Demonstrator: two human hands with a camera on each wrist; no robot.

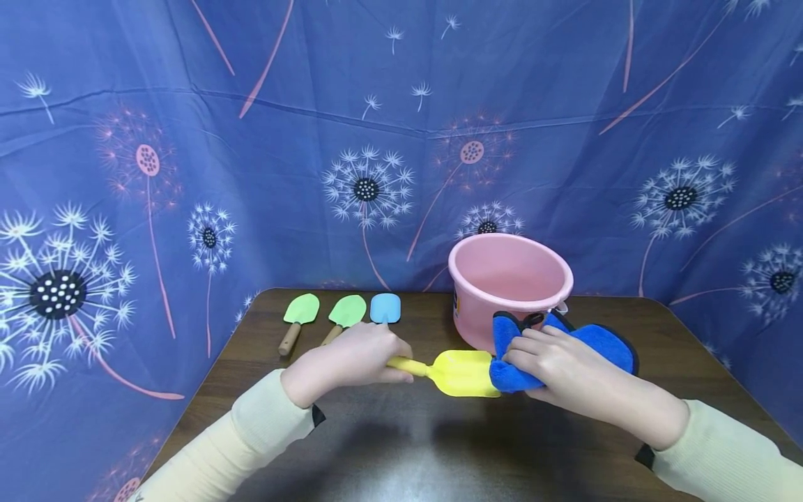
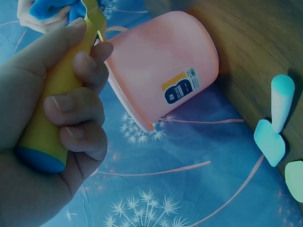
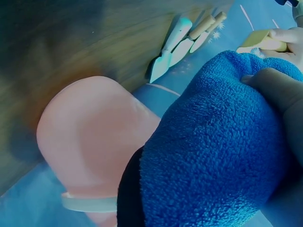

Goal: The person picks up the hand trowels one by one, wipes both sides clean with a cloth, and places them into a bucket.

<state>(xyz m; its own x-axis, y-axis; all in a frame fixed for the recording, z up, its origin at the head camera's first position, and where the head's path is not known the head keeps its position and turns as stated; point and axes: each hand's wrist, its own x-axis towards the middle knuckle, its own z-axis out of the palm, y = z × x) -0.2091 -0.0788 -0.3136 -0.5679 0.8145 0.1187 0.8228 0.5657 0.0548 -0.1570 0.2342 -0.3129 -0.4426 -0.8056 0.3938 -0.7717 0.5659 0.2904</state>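
My left hand [image 1: 360,355] grips the handle of a yellow toy shovel [image 1: 461,374], held level above the table with its blade pointing right. Up close in the left wrist view, the fingers curl round the yellow handle [image 2: 49,120], whose butt end looks blue. A blue fluffy towel [image 1: 601,343] with dark edging is bunched in my right hand [image 1: 558,359]. Its lower left part meets the far end of the blade and covers the tip. In the right wrist view the thumb presses on the towel [image 3: 213,142], which hides the other fingers.
Behind the towel stands a pink bucket [image 1: 470,317] on the dark wooden table [image 1: 401,460]. Two green shovels [image 1: 302,309] with wooden handles and a light blue shovel [image 1: 385,308] lie at the back left. A blue dandelion-print curtain [image 1: 282,174] hangs behind and along the sides.
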